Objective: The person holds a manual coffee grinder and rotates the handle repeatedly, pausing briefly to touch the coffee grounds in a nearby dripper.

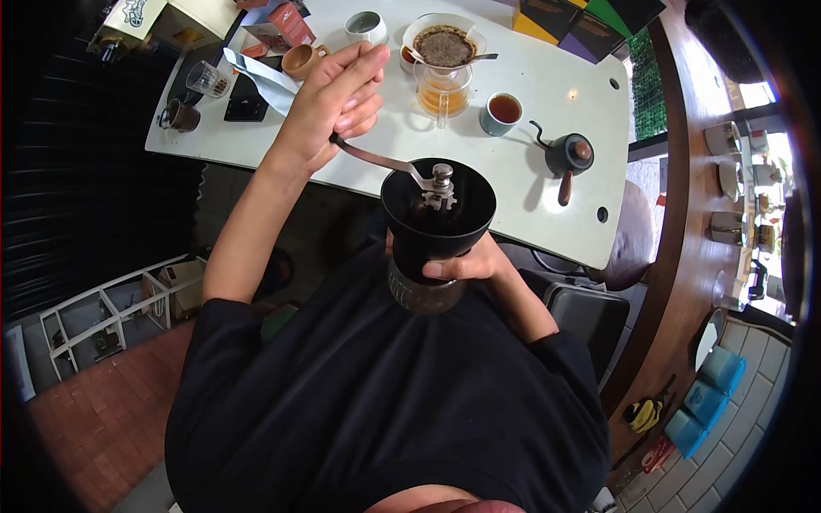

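A manual coffee grinder with a wide black hopper and a clear glass jar below is held up in front of my chest. My left hand is closed over the end of its metal crank, which points up and left; the knob is hidden in the fingers. My right hand wraps round the grinder's neck under the hopper, thumb across the front. Dark inside, the hopper shows the metal shaft and adjuster at its centre.
On the white table stand a dripper with wet coffee grounds over a glass server, a cup of brown liquid and a black gooseneck kettle. Further left are a pale bag, a brown cup and a glass.
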Available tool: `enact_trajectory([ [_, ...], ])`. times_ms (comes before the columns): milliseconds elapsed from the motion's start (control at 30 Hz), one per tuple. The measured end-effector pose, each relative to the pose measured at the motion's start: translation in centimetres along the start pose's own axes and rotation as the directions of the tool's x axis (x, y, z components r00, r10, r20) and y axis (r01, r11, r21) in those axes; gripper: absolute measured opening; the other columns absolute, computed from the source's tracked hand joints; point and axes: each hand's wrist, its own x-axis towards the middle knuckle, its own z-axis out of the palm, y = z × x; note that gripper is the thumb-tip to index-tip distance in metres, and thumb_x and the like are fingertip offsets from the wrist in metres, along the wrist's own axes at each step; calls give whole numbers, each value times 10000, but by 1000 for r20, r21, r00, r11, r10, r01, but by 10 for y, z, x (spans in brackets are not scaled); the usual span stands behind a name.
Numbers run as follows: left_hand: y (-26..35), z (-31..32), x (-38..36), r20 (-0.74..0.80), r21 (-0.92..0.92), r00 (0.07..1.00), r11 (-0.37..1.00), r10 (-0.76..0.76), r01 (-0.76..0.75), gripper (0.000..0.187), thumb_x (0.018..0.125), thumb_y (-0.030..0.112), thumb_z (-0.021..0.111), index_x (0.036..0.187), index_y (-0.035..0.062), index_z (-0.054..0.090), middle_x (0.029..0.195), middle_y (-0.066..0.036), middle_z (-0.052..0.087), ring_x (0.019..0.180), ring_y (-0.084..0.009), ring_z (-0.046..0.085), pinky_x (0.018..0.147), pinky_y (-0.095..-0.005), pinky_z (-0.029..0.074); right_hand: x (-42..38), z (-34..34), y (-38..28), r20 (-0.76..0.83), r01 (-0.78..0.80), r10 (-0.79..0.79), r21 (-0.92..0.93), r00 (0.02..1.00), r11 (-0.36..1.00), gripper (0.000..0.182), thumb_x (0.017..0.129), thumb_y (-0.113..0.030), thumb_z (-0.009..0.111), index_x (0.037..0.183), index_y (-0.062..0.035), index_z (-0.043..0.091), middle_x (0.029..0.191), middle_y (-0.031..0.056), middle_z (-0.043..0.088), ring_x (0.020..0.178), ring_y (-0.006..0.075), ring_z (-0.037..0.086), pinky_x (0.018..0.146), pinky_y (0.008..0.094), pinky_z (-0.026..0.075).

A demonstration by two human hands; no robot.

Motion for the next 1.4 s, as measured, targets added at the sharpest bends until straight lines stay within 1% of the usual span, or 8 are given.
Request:
enact_trajectory([
  [233, -8, 32, 30, 227, -15, 960, 986, 163, -164, 220, 1027, 257, 512, 886, 89, 527, 586, 89, 343, 418, 21, 293, 432, -162, 246, 33, 25, -45, 186, 137, -106, -165, 977, 977, 491, 601, -200, 825, 996, 17, 630, 871, 116, 692, 795, 217, 657, 784, 338, 514],
  [533, 11, 103, 36, 537, 420, 779, 903, -322, 84, 289, 963, 327, 605, 882, 50, 609, 636, 47, 488, 455, -20, 370, 446, -191, 316, 45, 24, -21, 241, 121, -91, -111, 966, 987, 526, 599, -203, 833, 1045, 5, 645, 968, 94, 687, 894, 186, 639, 838, 335, 503],
  [567, 9, 115, 32, 620, 451, 710, 892, -334, 25, 270, 952, 300, 617, 896, 36, 622, 644, 24, 513, 473, -44, 404, 456, -211, 333, 46, 21, -27, 252, -101, 124, -102, 960, 990, 617, 614, -240, 845, 1137, -8, 614, 1093, 90, 659, 1016, 190, 606, 924, 342, 469],
  [733, 15, 121, 26, 820, 446, 525, 831, -229, -333, 241, 951, 225, 596, 823, 23, 570, 588, -8, 545, 474, -53, 440, 462, -226, 361, 37, 7, 4, 210, -32, 79, -217, 974, 976, 775, 575, -157, 886, 1258, -16, 547, 1174, 87, 604, 1132, 223, 553, 995, 345, 418],
  [833, 46, 130, 4, 777, 501, 524, 847, -348, -180, 189, 937, 124, 582, 781, 22, 544, 587, -54, 599, 473, -75, 568, 477, -267, 429, 41, 0, -1, 344, 89, 65, -413, 937, 906, 764, 571, -162, 886, 1245, -16, 557, 1167, 98, 605, 1125, 229, 558, 975, 332, 431],
  [900, 19, 134, -6, 865, 288, 499, 864, -49, -413, 149, 936, 70, 556, 805, 0, 543, 651, -101, 665, 447, -163, 607, 456, -312, 472, 41, -2, 1, 319, 53, 67, -353, 945, 934, 782, 578, -168, 882, 1264, -18, 538, 1185, 99, 594, 1139, 228, 547, 986, 336, 423],
  [1200, 31, 122, -26, 919, 258, 377, 900, -116, -351, 178, 913, 120, 601, 798, -1, 542, 630, -178, 571, 627, -366, 588, 588, -437, 439, 43, -13, 13, 262, -118, 136, -83, 955, 990, 863, 607, -194, 863, 1347, -29, 450, 1263, 105, 548, 1202, 227, 497, 1037, 354, 387],
  [1400, 49, 81, -47, 943, 18, 293, 851, 161, -525, 108, 892, 41, 666, 935, -45, 616, 706, -93, 594, 565, -210, 608, 471, -326, 442, 39, -19, 4, 206, -178, 168, 31, 964, 984, 898, 619, -181, 845, 1390, -26, 411, 1286, 105, 537, 1220, 219, 482, 1054, 359, 377],
])
